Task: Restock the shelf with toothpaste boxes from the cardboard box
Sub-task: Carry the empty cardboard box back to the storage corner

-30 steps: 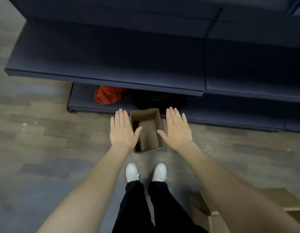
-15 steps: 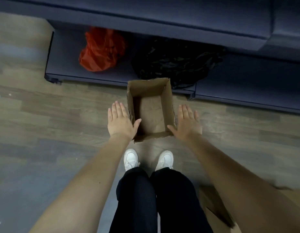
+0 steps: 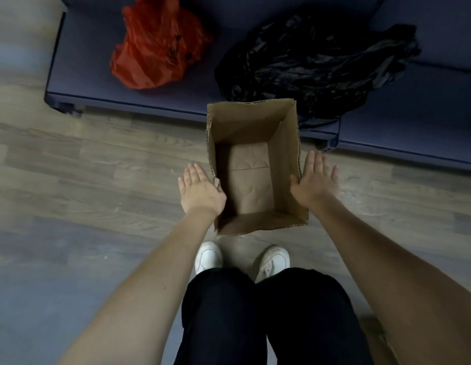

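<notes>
Cardboard box point(image 3: 255, 143) sat open-topped on the floor point(image 3: 97, 180) just ahead of the feet, long axis pointing toward the shelf point(image 3: 150, 101), left hand point(image 3: 200, 192) and right hand point(image 3: 314, 180) flat-fingered flanking its side walls, holding nothing, about equally near.
</notes>
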A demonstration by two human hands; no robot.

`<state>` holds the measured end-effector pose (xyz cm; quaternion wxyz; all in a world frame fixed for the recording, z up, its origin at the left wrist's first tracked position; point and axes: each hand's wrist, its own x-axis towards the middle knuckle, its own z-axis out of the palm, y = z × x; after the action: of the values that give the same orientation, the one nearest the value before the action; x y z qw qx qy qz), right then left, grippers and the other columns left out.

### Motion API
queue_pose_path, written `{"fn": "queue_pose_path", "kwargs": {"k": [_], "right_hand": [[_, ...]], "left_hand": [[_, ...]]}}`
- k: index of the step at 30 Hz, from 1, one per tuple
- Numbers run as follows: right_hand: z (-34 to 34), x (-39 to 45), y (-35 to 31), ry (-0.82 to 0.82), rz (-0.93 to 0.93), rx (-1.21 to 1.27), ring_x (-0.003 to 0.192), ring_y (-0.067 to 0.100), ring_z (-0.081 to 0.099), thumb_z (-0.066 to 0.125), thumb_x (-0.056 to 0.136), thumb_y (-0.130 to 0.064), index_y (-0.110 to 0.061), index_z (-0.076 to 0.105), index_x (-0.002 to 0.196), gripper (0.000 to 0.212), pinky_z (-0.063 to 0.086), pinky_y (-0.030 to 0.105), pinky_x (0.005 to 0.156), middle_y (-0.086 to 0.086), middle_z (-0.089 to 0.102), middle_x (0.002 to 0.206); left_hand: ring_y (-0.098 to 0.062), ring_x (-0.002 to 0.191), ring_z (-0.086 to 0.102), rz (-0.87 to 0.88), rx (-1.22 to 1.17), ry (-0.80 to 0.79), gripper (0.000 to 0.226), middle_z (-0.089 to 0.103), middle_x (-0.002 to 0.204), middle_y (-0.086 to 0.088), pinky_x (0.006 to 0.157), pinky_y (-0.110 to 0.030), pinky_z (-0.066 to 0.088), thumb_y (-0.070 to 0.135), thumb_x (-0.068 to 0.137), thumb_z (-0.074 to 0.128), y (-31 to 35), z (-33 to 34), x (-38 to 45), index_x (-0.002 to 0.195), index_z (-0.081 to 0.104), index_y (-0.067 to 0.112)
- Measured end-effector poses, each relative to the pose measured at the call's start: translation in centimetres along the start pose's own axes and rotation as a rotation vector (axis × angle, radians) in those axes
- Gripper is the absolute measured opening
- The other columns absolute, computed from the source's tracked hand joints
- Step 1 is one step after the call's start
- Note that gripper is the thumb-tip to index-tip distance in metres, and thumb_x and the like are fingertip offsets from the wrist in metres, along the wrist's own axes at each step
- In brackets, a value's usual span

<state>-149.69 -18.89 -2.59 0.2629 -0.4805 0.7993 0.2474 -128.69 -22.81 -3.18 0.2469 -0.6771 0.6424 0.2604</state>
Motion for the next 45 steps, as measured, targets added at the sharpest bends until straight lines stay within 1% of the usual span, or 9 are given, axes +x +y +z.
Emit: {"fn": "queue_pose_path", "kwargs": {"k": [6, 12, 18, 24, 28, 34, 37, 41, 45], "right_hand": [[-1.1, -2.7, -2.1, 0.055, -0.106, 0.027, 0.146, 0.022, -0.014, 0.022, 0.102, -0.027, -0.009, -0.015, 0.149, 0.062, -0.009, 0.039, 0.117, 0.008, -0.014, 0.158], [-6.7, -10.1, -4.1, 0.075, -0.198, 0.078, 0.147, 0.02, -0.008, 0.033, 0.093, -0.005, -0.006, -0.013, 0.149, 0.072, -0.006, 0.036, 0.12, 0.008, -0.009, 0.159], [-13.8, -19.8, -7.9, 0.124, -0.283, 0.07, 0.147, 0.02, -0.005, 0.038, 0.089, 0.005, -0.005, -0.012, 0.149, 0.079, -0.006, 0.033, 0.118, 0.009, -0.005, 0.159], [-19.4, -27.8, -12.5, 0.126, -0.453, 0.19, 0.148, 0.018, -0.001, 0.037, 0.086, 0.017, -0.006, -0.005, 0.151, 0.08, 0.001, 0.024, 0.119, 0.006, -0.001, 0.16], [-22.0, -32.2, -16.6, 0.22, -0.564, 0.122, 0.148, 0.019, 0.0, 0.036, 0.086, 0.016, -0.003, -0.007, 0.15, 0.079, 0.002, 0.022, 0.117, 0.009, -0.002, 0.159], [-25.8, -38.3, -24.9, 0.335, -0.617, 0.075, 0.147, 0.021, 0.009, 0.039, 0.092, 0.011, -0.004, -0.006, 0.15, 0.075, 0.02, 0.027, 0.116, 0.011, 0.006, 0.159], [-26.8, -41.0, -28.9, 0.307, -0.649, 0.084, 0.145, 0.023, 0.017, 0.038, 0.092, 0.01, -0.005, -0.004, 0.15, 0.073, 0.026, 0.031, 0.114, 0.011, 0.01, 0.158], [-27.6, -44.0, -34.2, 0.242, -0.649, 0.143, 0.128, 0.029, 0.045, 0.035, 0.095, 0.003, -0.012, 0.001, 0.151, 0.068, 0.043, 0.039, 0.102, 0.012, 0.031, 0.151], [-27.9, -46.4, -39.3, 0.228, -0.761, 0.11, 0.121, 0.029, 0.05, 0.023, 0.102, -0.013, -0.023, 0.007, 0.151, 0.053, 0.043, 0.041, 0.101, 0.009, 0.037, 0.147]], "left_hand": [[-0.02, 0.147, -0.006, 0.042, -0.031, 0.046, 0.065, -0.006, 0.159, -0.008, 0.118, -0.036, -0.005, 0.026, 0.099, 0.028, -0.6, -0.7, -2.3, 0.15, -0.005, 0.004], [-0.019, 0.147, -0.007, -0.003, -0.083, 0.097, 0.064, -0.008, 0.159, -0.007, 0.118, -0.036, -0.005, 0.021, 0.099, 0.028, -3.5, -6.0, -10.2, 0.15, -0.007, 0.006], [-0.021, 0.147, -0.006, -0.119, -0.195, 0.151, 0.067, -0.008, 0.159, -0.01, 0.118, -0.036, -0.006, 0.014, 0.097, 0.031, -7.3, -13.5, -18.9, 0.149, -0.009, 0.004], [-0.025, 0.146, 0.007, -0.209, -0.556, 0.205, 0.064, 0.011, 0.157, -0.015, 0.118, -0.031, 0.001, -0.001, 0.094, 0.035, -13.3, -20.1, -26.0, 0.149, 0.002, -0.002], [-0.025, 0.146, 0.005, -0.274, -0.641, 0.278, 0.065, 0.008, 0.157, -0.016, 0.118, -0.029, 0.001, -0.001, 0.095, 0.035, -17.0, -22.9, -29.2, 0.148, -0.002, -0.003], [-0.023, 0.146, 0.004, -0.363, -0.678, 0.38, 0.066, 0.006, 0.157, -0.016, 0.119, -0.027, 0.001, 0.0, 0.096, 0.035, -23.7, -27.0, -31.7, 0.148, -0.005, -0.004], [-0.022, 0.146, 0.005, -0.409, -0.671, 0.422, 0.065, 0.007, 0.157, -0.015, 0.118, -0.027, 0.001, 0.001, 0.097, 0.035, -27.8, -28.8, -32.3, 0.148, -0.004, -0.004], [-0.023, 0.146, 0.007, -0.449, -0.697, 0.442, 0.069, 0.008, 0.157, -0.015, 0.118, -0.026, 0.005, -0.002, 0.094, 0.039, -33.2, -30.8, -33.5, 0.149, -0.003, -0.003], [-0.023, 0.146, 0.006, -0.517, -0.704, 0.474, 0.067, 0.008, 0.157, -0.015, 0.117, -0.027, 0.003, 0.001, 0.095, 0.038, -38.3, -31.8, -34.6, 0.148, -0.003, -0.004]]}}
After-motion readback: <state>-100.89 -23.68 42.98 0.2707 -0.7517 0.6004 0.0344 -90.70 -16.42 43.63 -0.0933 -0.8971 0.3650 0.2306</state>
